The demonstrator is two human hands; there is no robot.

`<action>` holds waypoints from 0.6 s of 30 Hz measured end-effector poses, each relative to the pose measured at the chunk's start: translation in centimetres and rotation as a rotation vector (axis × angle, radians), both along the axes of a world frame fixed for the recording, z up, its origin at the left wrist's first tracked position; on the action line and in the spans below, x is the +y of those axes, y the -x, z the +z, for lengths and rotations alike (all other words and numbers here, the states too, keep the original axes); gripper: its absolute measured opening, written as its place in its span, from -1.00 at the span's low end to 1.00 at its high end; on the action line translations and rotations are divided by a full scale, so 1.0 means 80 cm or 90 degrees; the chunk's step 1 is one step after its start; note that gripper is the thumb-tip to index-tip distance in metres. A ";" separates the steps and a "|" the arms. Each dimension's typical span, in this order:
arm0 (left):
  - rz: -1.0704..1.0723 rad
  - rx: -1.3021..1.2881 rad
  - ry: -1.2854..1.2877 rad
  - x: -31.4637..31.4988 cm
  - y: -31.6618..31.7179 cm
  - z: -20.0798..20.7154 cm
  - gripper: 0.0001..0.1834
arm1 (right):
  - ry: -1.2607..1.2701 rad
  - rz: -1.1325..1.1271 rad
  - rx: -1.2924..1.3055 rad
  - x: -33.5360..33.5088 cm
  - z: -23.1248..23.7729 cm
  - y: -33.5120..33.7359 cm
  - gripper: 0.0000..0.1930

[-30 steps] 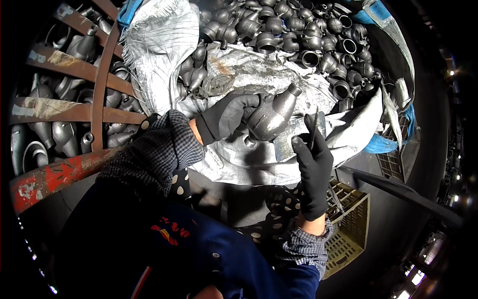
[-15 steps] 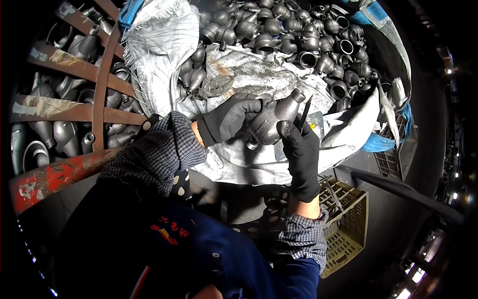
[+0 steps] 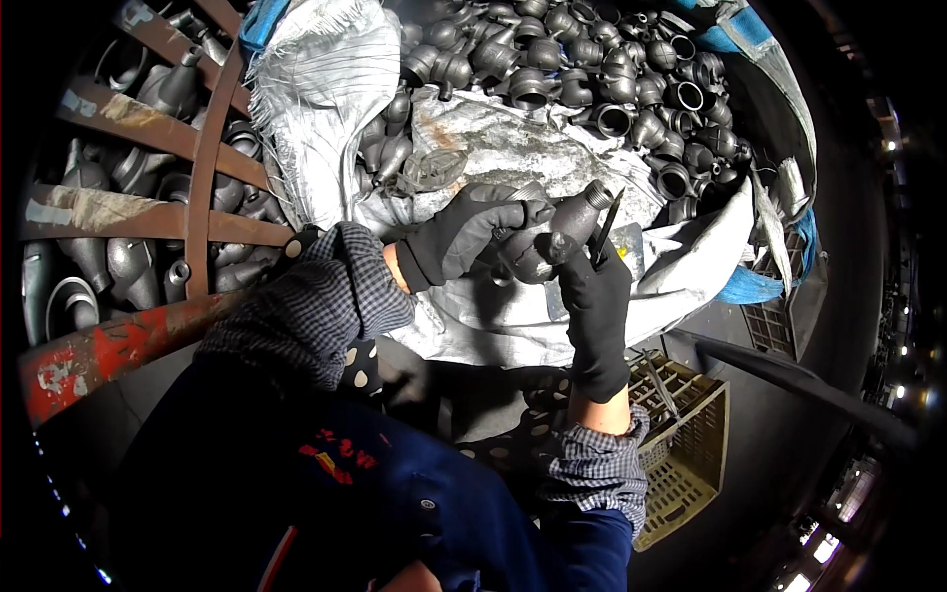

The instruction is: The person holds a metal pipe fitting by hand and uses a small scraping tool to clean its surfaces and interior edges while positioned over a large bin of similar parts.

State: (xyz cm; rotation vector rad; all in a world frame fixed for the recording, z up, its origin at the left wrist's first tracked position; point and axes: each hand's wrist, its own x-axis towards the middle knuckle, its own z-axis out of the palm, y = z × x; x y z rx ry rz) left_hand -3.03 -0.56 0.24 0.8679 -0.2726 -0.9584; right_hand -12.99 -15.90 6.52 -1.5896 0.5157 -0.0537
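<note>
Above the near fold of the white sack (image 3: pixel 493 335), in the head view, we hold a grey metal fitting (image 3: pixel 574 219), its threaded neck pointing up and to the right. Our gloved left hand (image 3: pixel 459 237) is clamped on its far-left side. A second ago our right hand (image 3: pixel 594 306) was well apart from the fitting; now it has come up, its thumb pressed against the body, its fingers closed on a dark pointed tool (image 3: pixel 608 225) beside the neck. Glove and thumb hide much of the body from us, and the right hand hides the tool's lower end. Beyond lies a heap of similar fittings (image 3: pixel 592 74); to our left, brown metal bars (image 3: pixel 128 123) cross in front of more. A yellowish crate (image 3: pixel 705 434) sits at lower right, partly behind our sleeve (image 3: pixel 597 474).
</note>
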 end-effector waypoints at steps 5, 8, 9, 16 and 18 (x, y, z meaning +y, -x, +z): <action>-0.020 0.081 -0.021 -0.003 -0.003 0.008 -0.70 | -0.088 -0.026 -0.011 -0.005 -0.007 0.001 -0.53; 0.034 0.077 0.034 -0.006 0.001 -0.004 -0.68 | -0.134 -0.061 0.010 0.004 -0.002 -0.004 -0.53; 0.006 0.117 0.038 -0.005 0.001 -0.005 -0.68 | -0.132 -0.089 0.001 0.006 -0.004 -0.005 -0.54; 0.074 0.215 0.052 -0.004 0.001 -0.056 -0.70 | 0.151 0.037 -0.024 0.001 -0.036 -0.001 -0.30; 0.002 0.296 -0.021 -0.005 -0.008 -0.035 -0.72 | 0.172 0.052 -0.060 -0.002 -0.042 0.003 -0.26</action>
